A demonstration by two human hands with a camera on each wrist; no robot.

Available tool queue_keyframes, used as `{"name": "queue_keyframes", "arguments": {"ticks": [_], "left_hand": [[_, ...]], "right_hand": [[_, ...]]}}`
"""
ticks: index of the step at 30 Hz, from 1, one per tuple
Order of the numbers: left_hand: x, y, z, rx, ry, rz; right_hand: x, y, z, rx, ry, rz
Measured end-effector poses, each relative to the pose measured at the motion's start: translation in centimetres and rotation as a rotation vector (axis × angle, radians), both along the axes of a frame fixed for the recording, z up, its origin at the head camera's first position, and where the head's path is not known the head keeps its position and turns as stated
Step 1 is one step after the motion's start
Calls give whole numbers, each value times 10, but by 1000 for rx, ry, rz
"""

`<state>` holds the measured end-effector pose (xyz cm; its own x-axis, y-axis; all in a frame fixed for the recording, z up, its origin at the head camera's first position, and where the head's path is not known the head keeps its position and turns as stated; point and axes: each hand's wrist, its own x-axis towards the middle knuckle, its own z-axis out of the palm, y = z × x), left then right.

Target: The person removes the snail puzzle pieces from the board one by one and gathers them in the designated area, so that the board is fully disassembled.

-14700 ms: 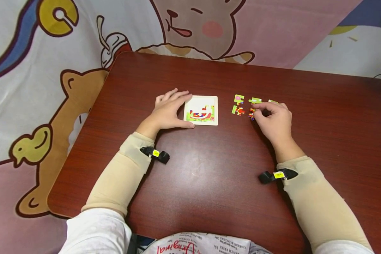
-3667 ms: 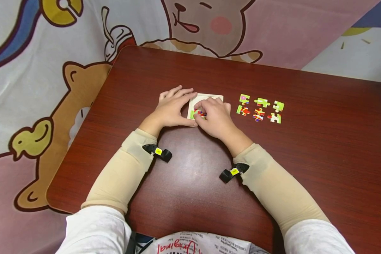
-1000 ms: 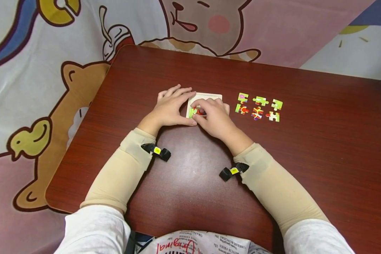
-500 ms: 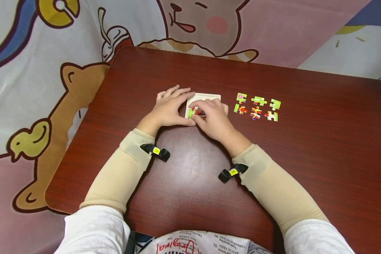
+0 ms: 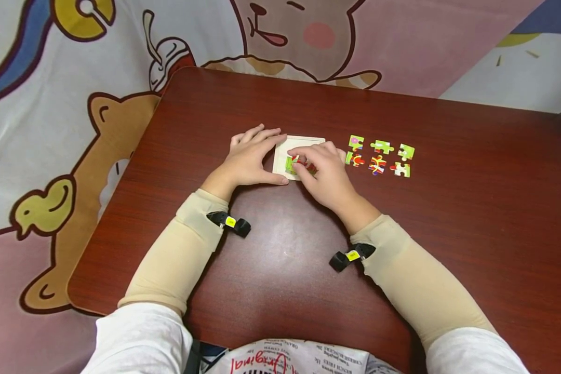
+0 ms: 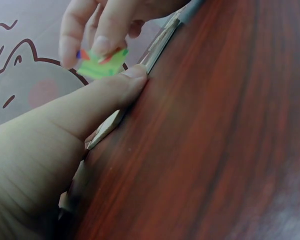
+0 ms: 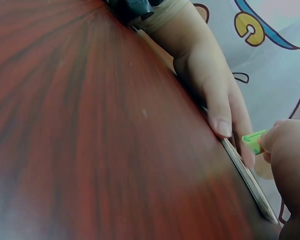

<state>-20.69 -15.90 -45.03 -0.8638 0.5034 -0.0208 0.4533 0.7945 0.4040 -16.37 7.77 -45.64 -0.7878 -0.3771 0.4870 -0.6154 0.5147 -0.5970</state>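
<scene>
A square, pale wooden puzzle tray lies on the table. Along its left side my left hand is spread, thumb on the near edge and index finger by the far corner. Over the tray, my right hand pinches a green jigsaw piece between thumb and fingers. Both wrist views show this green piece tilted and raised off the tray; red and blue mark its edge in the left wrist view. Some red picture shows in the tray beneath my right hand, which hides most of that part.
To the right of the tray lie several loose jigsaw pieces in two rows, green with red and other colours. The brown wooden table meets a cartoon-printed cloth at its far and left edges.
Earlier my right hand was at the loose pieces; later it came over the tray. Since half a second ago it has lifted the green piece from the tray's near left corner, moving slightly right.
</scene>
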Motion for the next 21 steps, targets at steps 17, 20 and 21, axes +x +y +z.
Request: {"name": "queue_keyframes", "arguments": {"ticks": [17,20,21], "left_hand": [[1,1,1,-2,-19,7],[1,1,1,-3,-15,5],[1,1,1,-2,-13,5]], "right_hand": [[3,62,-8,29,-12,-99],[5,68,-8,34,-23,-113],[5,69,-8,34,-25,-114]]}}
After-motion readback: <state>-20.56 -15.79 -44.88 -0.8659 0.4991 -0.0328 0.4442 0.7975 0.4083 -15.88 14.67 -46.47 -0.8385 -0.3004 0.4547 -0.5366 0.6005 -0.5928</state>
